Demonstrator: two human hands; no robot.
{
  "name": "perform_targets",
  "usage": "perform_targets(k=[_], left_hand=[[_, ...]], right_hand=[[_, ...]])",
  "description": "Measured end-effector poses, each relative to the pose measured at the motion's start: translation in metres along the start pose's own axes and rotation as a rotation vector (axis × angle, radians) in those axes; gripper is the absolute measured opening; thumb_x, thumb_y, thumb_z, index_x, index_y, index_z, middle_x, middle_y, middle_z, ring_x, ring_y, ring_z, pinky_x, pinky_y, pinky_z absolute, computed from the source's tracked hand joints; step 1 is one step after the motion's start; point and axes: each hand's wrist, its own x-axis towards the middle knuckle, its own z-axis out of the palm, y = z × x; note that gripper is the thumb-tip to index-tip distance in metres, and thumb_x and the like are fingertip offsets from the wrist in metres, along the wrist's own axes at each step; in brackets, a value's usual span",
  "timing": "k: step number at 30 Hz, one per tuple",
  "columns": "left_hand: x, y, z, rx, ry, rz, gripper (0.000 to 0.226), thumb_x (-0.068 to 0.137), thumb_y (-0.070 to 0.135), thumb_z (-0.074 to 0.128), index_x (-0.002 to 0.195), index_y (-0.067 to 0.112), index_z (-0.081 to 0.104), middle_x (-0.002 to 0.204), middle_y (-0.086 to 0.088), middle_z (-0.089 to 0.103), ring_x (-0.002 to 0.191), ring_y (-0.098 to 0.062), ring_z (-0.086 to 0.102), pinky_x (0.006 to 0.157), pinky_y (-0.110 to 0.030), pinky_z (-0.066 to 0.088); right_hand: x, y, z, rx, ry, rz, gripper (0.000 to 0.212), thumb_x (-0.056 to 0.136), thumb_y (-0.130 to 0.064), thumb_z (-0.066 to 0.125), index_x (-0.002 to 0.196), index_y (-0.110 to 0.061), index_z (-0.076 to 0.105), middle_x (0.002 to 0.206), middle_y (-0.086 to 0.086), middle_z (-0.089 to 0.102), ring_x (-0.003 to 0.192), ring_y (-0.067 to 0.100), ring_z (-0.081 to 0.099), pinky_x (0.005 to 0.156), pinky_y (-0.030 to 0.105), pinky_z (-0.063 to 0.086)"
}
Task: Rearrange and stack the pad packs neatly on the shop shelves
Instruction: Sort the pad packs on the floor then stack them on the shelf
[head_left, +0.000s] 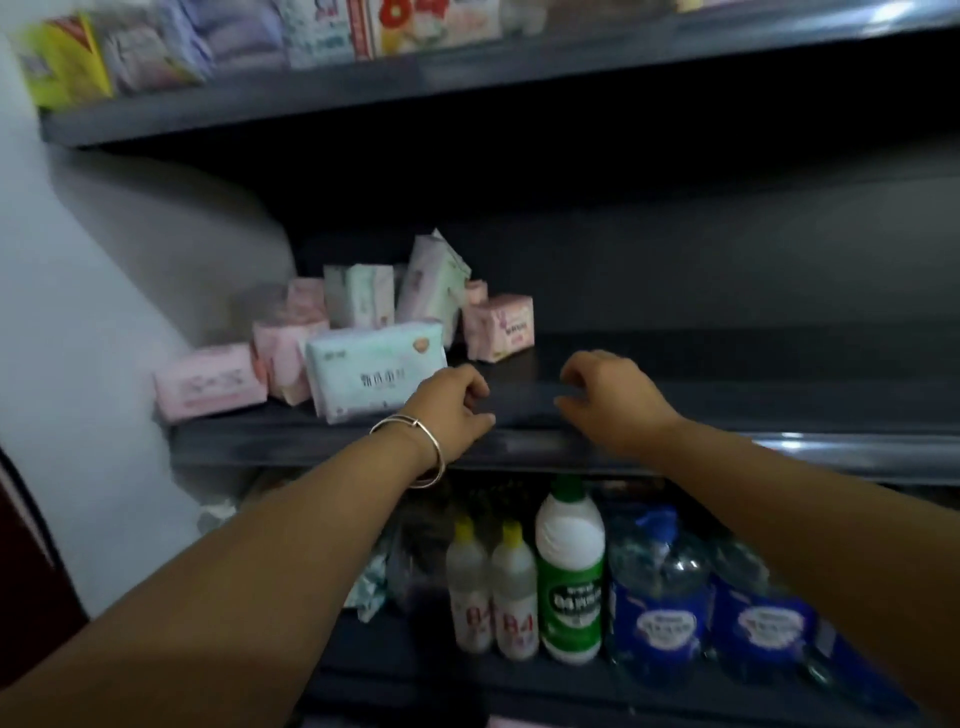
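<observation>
Several pad packs lie in a loose heap at the left of the dark middle shelf (675, 410). A pale green pack (371, 371) leans at the front, a pink pack (208, 382) lies at the far left, and a pink pack (501, 326) stands at the right of the heap. Behind them a tall pale pack (434, 283) tilts. My left hand (452, 410), a bangle on its wrist, hovers over the shelf edge just right of the green pack, fingers loosely curled and holding nothing. My right hand (608, 397) hovers beside it, also loosely curled around nothing.
The top shelf (260, 104) carries a row of pad packs and a yellow pack (62, 62). Below, bottles stand: two small yellow-capped ones (493, 587), a green-labelled one (570, 571), and blue-labelled jugs (660, 597). A white wall (67, 312) closes the left side.
</observation>
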Motion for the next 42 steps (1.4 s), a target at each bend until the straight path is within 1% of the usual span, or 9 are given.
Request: perform_targets(k=[6,10,16,21,27,31,34,38,42], left_hand=[[0.055,-0.030,-0.026,0.051,0.084,0.059,0.025,0.085,0.015,0.064,0.109,0.008,0.059,0.106,-0.004,0.054,0.087,-0.014,0.053,0.074,-0.013,0.038],[0.083,-0.050,-0.046,0.103,0.117,0.069,0.026,0.085,0.015,0.064,0.109,0.010,0.059,0.114,-0.007,0.053,0.099,-0.021,0.057,0.085,-0.021,0.042],[0.115,-0.081,-0.088,0.183,0.151,0.059,0.032,0.086,0.010,0.059,0.117,0.006,0.056,0.122,-0.011,0.053,0.110,-0.023,0.052,0.084,-0.017,0.036],[0.130,-0.110,-0.110,0.220,0.152,0.040,0.032,0.087,0.007,0.056,0.120,0.008,0.054,0.125,-0.011,0.049,0.114,-0.025,0.050,0.095,-0.025,0.039],[0.140,-0.134,-0.120,0.232,0.108,0.018,0.036,0.086,0.003,0.055,0.122,0.008,0.052,0.127,-0.012,0.046,0.119,-0.027,0.046,0.102,-0.031,0.038],[0.143,-0.145,-0.124,0.211,0.160,0.011,0.042,0.079,-0.005,0.053,0.119,0.010,0.052,0.122,-0.012,0.046,0.115,-0.028,0.047,0.098,-0.034,0.041],[0.142,-0.148,-0.127,0.263,0.175,0.014,0.045,0.077,-0.008,0.050,0.118,0.012,0.050,0.122,-0.010,0.044,0.117,-0.027,0.043,0.095,-0.033,0.041],[0.143,-0.146,-0.128,0.381,0.153,0.048,0.068,0.075,-0.007,0.053,0.135,0.020,0.039,0.137,-0.005,0.036,0.123,-0.026,0.034,0.099,-0.033,0.036],[0.156,-0.139,-0.125,0.545,0.002,0.070,0.091,0.076,0.000,0.060,0.149,0.028,0.012,0.154,0.003,0.016,0.140,-0.024,0.018,0.112,-0.037,0.021]], right_hand=[[0.065,-0.015,0.023,-0.002,0.014,0.024,0.024,0.087,-0.021,0.060,0.106,-0.007,0.056,0.109,0.011,0.056,0.095,0.028,0.055,0.080,0.036,0.048],[0.098,-0.027,0.034,0.020,0.035,-0.010,0.035,0.086,-0.022,0.061,0.118,-0.008,0.057,0.117,0.012,0.058,0.104,0.028,0.057,0.087,0.035,0.048],[0.141,-0.062,0.040,0.070,-0.014,-0.074,0.045,0.090,-0.025,0.060,0.131,-0.009,0.051,0.129,0.012,0.054,0.110,0.027,0.055,0.089,0.030,0.045],[0.163,-0.093,0.046,0.265,-0.272,-0.075,0.070,0.082,-0.029,0.068,0.143,-0.025,0.035,0.137,0.003,0.044,0.117,0.021,0.049,0.091,0.027,0.044],[0.185,-0.116,0.062,0.050,-0.474,-0.127,0.095,0.063,-0.058,0.076,0.143,-0.030,0.032,0.143,-0.004,0.040,0.129,0.019,0.040,0.108,0.040,0.037],[0.191,-0.122,0.063,-0.098,-0.510,-0.155,0.084,0.059,-0.049,0.082,0.132,-0.028,0.046,0.126,-0.006,0.053,0.114,0.016,0.051,0.099,0.034,0.045],[0.191,-0.119,0.059,-0.054,-0.499,-0.127,0.065,0.059,-0.042,0.085,0.115,-0.026,0.057,0.108,-0.004,0.060,0.092,0.014,0.061,0.077,0.025,0.054],[0.188,-0.100,0.040,-0.109,-0.468,-0.093,0.062,0.060,-0.044,0.084,0.113,-0.025,0.058,0.111,-0.004,0.058,0.096,0.015,0.059,0.083,0.031,0.055],[0.182,-0.077,0.019,-0.104,-0.463,-0.011,0.065,0.061,-0.040,0.084,0.119,-0.026,0.057,0.116,-0.003,0.055,0.093,0.016,0.061,0.077,0.029,0.057]])
